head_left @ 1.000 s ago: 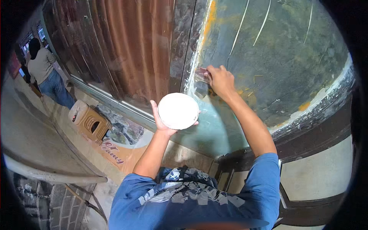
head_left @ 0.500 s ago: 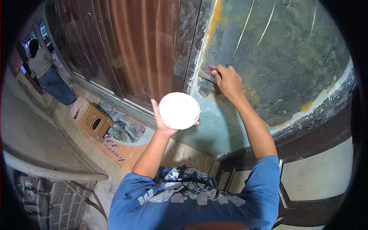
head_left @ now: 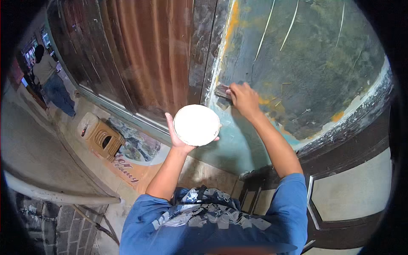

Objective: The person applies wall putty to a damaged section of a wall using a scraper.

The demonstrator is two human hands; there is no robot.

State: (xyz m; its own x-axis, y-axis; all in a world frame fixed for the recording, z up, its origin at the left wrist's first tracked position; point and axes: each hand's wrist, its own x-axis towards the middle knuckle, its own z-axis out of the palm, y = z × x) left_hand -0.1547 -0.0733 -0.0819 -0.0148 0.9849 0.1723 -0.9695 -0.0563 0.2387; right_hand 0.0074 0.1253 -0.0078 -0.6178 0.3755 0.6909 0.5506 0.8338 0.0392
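My left hand (head_left: 180,138) holds up a round white bowl (head_left: 196,125) filled with pale paste, gripped from below and behind. My right hand (head_left: 243,98) is raised against a weathered teal and dark wall panel (head_left: 306,63) and grips a small flat scraper (head_left: 222,90), whose blade lies pressed on the panel's left edge. The scraper sits just above and right of the bowl. Thin pale streaks cross the panel above my hand.
A rusty corrugated shutter (head_left: 144,55) stands left of the panel. Below lie a woven plastic stool (head_left: 100,137), a printed mat (head_left: 136,148) and a metal railing (head_left: 63,196). A dark wooden door (head_left: 352,191) is at the right. Another person (head_left: 49,78) stands far left.
My right hand with the scraper has slid a little down and left along the panel's edge. The bowl in my left hand stays roughly in place.
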